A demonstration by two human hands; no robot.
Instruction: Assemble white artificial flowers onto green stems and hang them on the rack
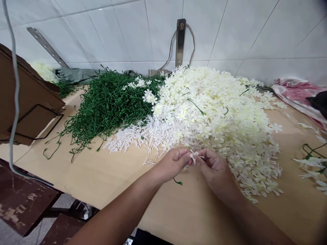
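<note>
Both my hands meet over the front of the wooden table [102, 177]. My left hand [171, 164] is closed in a pinch, and a thin green stem [178, 182] hangs down from it. My right hand [214, 166] is closed too, pinching a small cream artificial flower [194, 156] between the two hands. Just behind my hands lies a big heap of cream flower heads [217, 112]. A spread of small white plastic pieces [138, 136] lies to its left. Farther left is a pile of green plastic stems [107, 102].
A brown cardboard box [25, 98] with a black wire frame stands at the left edge. A grey cable [15, 102] hangs down in front of it. A pink patterned bag [296, 93] lies at the back right, and finished flower sprigs [313, 163] at the right edge. White tiled wall behind.
</note>
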